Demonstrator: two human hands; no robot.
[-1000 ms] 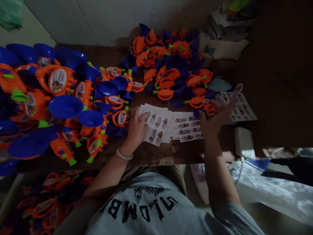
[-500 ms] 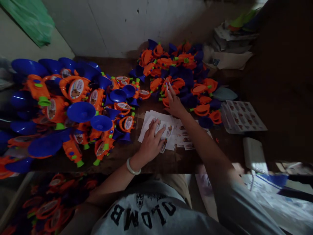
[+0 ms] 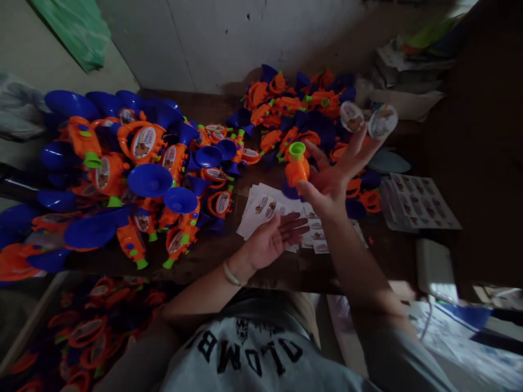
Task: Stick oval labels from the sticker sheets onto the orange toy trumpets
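My right hand holds an orange toy trumpet between thumb and forefinger, its lime-green mouthpiece pointing up. Two oval stickers, one and another, cling to raised fingertips of that hand. My left hand is palm up with its fingers spread, holding nothing, just over the near part of the sticker sheets. More sticker sheets lie below my right wrist. Behind the right hand is a heap of orange and blue trumpets, with no stickers visible on them.
Many stickered trumpets are piled at the left. On the right lie a stack of sticker sheets and a pale box. More trumpets sit below the table edge. A wall stands behind.
My right hand has come back from the heap with a trumpet, its stickered fingers now spread upward. My left hand has lifted off the sheets and turned palm up. The view has shifted slightly.
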